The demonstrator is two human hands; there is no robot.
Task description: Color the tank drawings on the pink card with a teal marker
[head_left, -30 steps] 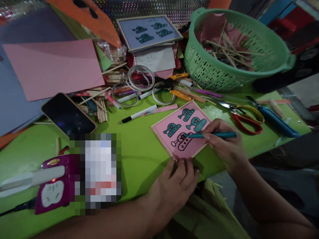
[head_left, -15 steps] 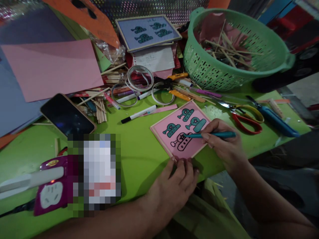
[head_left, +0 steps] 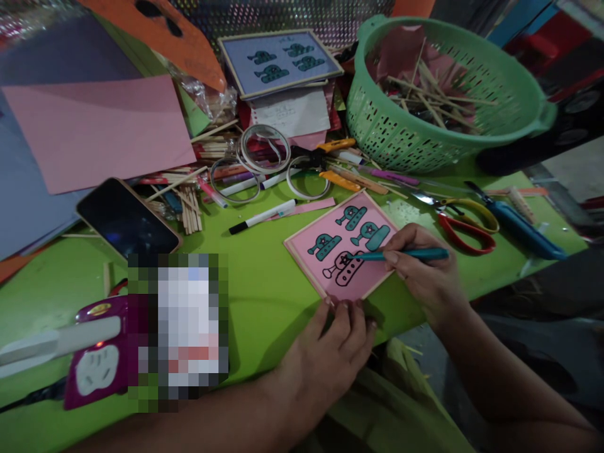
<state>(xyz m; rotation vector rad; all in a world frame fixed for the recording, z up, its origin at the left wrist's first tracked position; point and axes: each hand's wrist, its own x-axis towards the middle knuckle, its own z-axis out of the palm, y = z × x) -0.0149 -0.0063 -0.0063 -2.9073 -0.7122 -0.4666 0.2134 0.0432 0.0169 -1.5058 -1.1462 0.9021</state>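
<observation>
Gripping a teal pen point(head_left: 431, 253) in the right hand point(head_left: 429, 280), with its tip at the mostly unfilled tank drawing point(head_left: 348, 272) on the pink card point(head_left: 342, 244), flat on the green table point(head_left: 255, 270) near the front edge. Resting the left hand point(head_left: 330, 346) at the card's near side, touching it with bent fingers, without visibly clasping. Could stray outside the lines through any slip of the card under so light a hold. Could also smear the filled drawing point(head_left: 375, 238) beside the pen hand by brushing against damp ink.
</observation>
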